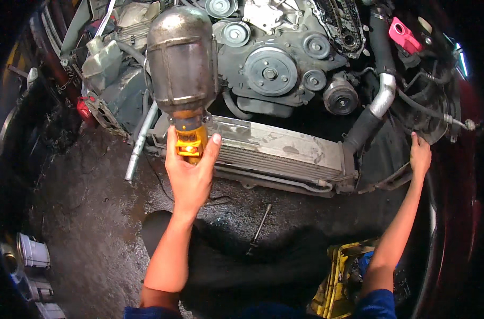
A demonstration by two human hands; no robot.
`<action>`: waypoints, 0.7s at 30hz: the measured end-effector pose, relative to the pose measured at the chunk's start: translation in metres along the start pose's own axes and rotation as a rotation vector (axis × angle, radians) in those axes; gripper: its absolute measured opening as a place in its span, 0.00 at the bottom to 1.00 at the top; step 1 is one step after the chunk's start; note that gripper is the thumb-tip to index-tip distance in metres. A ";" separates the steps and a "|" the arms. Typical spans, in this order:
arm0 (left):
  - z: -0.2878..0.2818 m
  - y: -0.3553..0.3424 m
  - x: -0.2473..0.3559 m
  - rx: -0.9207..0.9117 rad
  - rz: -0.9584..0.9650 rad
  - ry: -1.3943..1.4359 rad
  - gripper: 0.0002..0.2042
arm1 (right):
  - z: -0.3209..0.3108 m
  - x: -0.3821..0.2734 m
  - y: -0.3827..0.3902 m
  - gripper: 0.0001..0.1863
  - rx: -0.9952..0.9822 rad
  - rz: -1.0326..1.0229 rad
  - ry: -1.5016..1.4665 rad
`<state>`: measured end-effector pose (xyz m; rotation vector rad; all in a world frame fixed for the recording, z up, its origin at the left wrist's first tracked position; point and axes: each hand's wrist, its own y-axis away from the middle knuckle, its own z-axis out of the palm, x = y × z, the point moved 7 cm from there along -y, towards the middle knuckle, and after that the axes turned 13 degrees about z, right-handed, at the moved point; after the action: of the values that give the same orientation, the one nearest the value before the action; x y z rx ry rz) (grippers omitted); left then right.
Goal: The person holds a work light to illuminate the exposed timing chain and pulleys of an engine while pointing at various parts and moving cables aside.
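My left hand [191,178] is wrapped round the yellow handle of a work lamp [181,58], held upright. Its dull metal hood and cage cover part of the engine behind. Over to the right, my right hand [420,154] has its fingers bent at the edge of a dark panel [415,119] inside the wing; what they grip, if anything, I cannot make out. Beyond the lamp stands the engine, with a large round crankshaft pulley [270,72], smaller pulleys and an exposed timing chain [348,29]. A finned cooler [279,149] lies across in front of it.
A steel bar [141,141] slants down beside the lamp. On the dark, greasy floor lies a ratchet-like tool [260,228]. A yellow crate [335,276] holding tools is by my right forearm. Pails [33,250] stand at the lower left. A pink part [405,35] sits at the upper right.
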<state>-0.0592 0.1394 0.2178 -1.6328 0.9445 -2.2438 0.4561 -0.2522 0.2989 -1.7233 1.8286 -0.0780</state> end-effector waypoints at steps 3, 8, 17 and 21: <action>-0.007 -0.011 -0.015 0.039 0.038 -0.036 0.19 | 0.001 -0.012 0.008 0.31 -0.017 0.001 -0.008; 0.006 -0.009 -0.008 -0.001 -0.079 0.074 0.17 | 0.003 0.001 -0.002 0.31 0.008 0.025 0.016; 0.001 0.028 -0.014 -0.056 -0.153 0.019 0.18 | -0.003 -0.003 0.005 0.31 0.056 0.029 -0.025; 0.013 0.048 -0.026 -0.111 -0.097 0.005 0.16 | -0.003 -0.006 0.003 0.30 0.036 0.003 -0.011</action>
<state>-0.0470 0.1108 0.1713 -1.7554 1.0290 -2.2972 0.4516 -0.2473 0.3021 -1.6925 1.8110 -0.0997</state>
